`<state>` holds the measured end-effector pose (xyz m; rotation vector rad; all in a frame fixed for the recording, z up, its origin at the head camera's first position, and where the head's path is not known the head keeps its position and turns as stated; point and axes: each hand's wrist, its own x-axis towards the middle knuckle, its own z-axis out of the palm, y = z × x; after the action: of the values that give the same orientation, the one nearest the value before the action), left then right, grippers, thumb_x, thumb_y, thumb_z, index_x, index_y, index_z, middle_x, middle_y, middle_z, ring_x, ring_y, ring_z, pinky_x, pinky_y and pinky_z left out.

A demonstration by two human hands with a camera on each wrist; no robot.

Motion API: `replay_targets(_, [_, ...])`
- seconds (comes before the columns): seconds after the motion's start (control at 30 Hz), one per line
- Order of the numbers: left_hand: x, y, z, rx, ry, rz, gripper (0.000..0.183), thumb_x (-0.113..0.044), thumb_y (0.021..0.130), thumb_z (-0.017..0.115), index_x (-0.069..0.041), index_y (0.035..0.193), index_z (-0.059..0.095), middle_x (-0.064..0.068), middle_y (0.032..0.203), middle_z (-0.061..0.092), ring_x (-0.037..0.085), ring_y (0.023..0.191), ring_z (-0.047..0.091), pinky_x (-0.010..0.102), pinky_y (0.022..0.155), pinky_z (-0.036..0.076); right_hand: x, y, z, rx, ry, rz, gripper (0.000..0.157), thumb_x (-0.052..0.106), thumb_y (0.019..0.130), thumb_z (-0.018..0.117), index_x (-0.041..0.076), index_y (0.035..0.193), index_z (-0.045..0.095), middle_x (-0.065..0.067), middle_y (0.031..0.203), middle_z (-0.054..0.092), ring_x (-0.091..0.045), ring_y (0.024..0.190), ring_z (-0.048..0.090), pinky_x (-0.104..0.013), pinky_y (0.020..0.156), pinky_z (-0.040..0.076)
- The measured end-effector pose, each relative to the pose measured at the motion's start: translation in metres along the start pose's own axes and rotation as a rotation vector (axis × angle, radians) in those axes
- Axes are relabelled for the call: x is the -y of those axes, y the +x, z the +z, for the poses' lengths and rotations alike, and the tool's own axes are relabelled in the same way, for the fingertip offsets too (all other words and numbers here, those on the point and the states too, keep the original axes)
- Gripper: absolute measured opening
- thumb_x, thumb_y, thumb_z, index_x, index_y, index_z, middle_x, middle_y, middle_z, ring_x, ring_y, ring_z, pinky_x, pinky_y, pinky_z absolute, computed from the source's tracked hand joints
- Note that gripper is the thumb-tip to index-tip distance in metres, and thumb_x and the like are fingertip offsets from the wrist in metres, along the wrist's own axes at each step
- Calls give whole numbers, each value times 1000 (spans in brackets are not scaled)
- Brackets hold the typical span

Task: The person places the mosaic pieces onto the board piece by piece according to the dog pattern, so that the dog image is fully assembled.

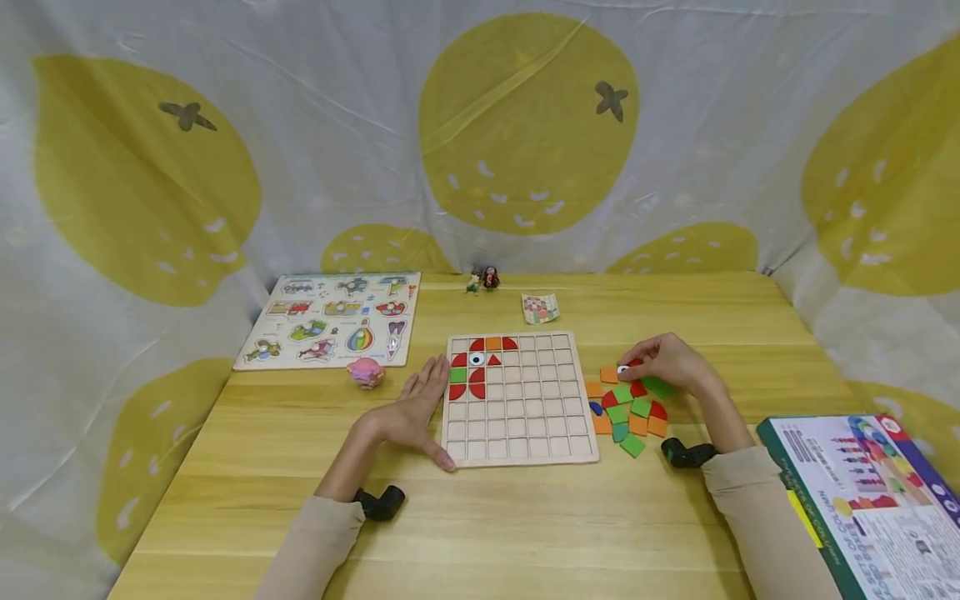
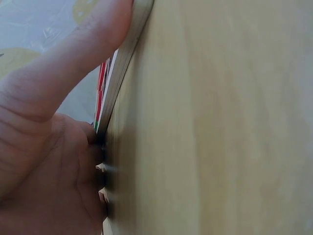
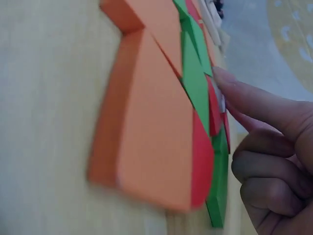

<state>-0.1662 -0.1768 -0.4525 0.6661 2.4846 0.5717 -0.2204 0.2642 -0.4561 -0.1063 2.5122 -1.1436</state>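
A wooden grid board (image 1: 528,408) lies on the table with red quarter-round tiles, an orange square (image 1: 492,343), a green square (image 1: 458,375), a red triangle and a white eye tile (image 1: 476,359) in its upper left cells. My left hand (image 1: 411,408) rests along the board's left edge, fingers and thumb spread. To the right of the board, my right hand (image 1: 667,364) pinches another white eye tile (image 1: 622,369) between thumb and index finger at the top of a loose pile. Green, red and orange tiles (image 3: 151,122) overlap below those fingertips; the other fingers are curled.
A picture card (image 1: 541,308) and two small figurines (image 1: 482,279) are behind the board. On the left lie a vehicle puzzle board (image 1: 330,321) and a pink toy (image 1: 365,372). A flat printed box (image 1: 862,500) sits at the right, beside my right forearm.
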Motion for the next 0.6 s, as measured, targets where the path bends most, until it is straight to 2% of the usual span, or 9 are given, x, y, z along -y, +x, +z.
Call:
replay_targets(0.1, [0, 0, 2, -2, 7, -3, 153, -60, 53, 86, -8, 152, -18, 12, 160, -25, 31, 148, -23, 52, 123, -6, 2, 4, 2, -37, 29, 14, 34, 34, 79, 79, 9, 101, 73, -4, 73, 64, -14, 61, 44, -26, 54, 37])
replay_targets(0.2, [2, 0, 1, -5, 12, -2, 153, -61, 53, 86, -7, 152, -18, 13, 160, -24, 31, 148, -23, 52, 122, -6, 5, 9, 0, -40, 42, 18, 36, 30, 79, 80, 7, 106, 73, 3, 62, 55, -13, 55, 40, -25, 52, 35])
replay_targets(0.3, [2, 0, 1, -3, 12, -1, 153, -61, 53, 86, -7, 152, -18, 12, 160, -24, 31, 148, -23, 52, 122, -6, 7, 11, -2, -25, 27, 16, 34, 21, 78, 81, 6, 108, 73, 8, 56, 40, -12, 53, 32, -24, 51, 29])
replay_targets(0.37, [2, 0, 1, -2, 9, -3, 153, -61, 53, 86, -7, 152, -17, 12, 160, -24, 31, 148, -23, 52, 122, -6, 9, 11, -1, -26, 0, -2, 34, 20, 77, 81, 4, 105, 73, 7, 55, 36, -12, 53, 31, -24, 50, 29])
replay_targets(0.5, [1, -2, 1, 9, 12, -11, 152, -61, 54, 86, -8, 152, -17, 11, 160, -25, 29, 148, -24, 52, 123, -6, 15, 13, 2, -75, -48, 16, 37, 32, 74, 83, 5, 96, 73, 3, 61, 54, -13, 57, 44, -24, 52, 39])
replay_targets(0.6, [-1, -1, 0, 5, 27, -7, 152, -61, 54, 85, -8, 152, -17, 11, 160, -25, 30, 148, -23, 51, 123, -6, 19, 13, 1, -66, -62, 14, 38, 33, 75, 83, 5, 99, 72, -5, 70, 64, -17, 63, 51, -26, 53, 42])
